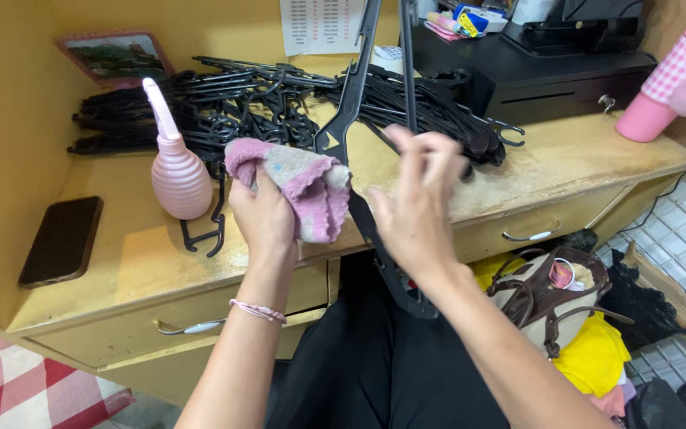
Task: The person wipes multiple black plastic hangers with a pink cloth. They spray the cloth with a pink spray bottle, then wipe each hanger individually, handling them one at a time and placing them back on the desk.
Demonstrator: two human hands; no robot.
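Hanger point(343, 127) black, plastic, held up in front of the desk edge point(518, 202), long axis running steeply from top of frame down toward the lap, lower end below the desk edge. Right hand point(418, 199) closed on the hanger's middle, fingers point(438, 155) curled together round the bar, blurred. Left hand point(263, 214) just left of the hanger, fingers clamped on a bunched pink cloth point(303, 187), cloth pressed against the hanger's left side. Both hands equally near, one each side of the bar. Behind the hanger, on the desk: heap of black hangers point(240, 107). Left of the cloth: pink squeeze bottle point(176, 171), upright; further left, dark phone point(61, 241), flat.
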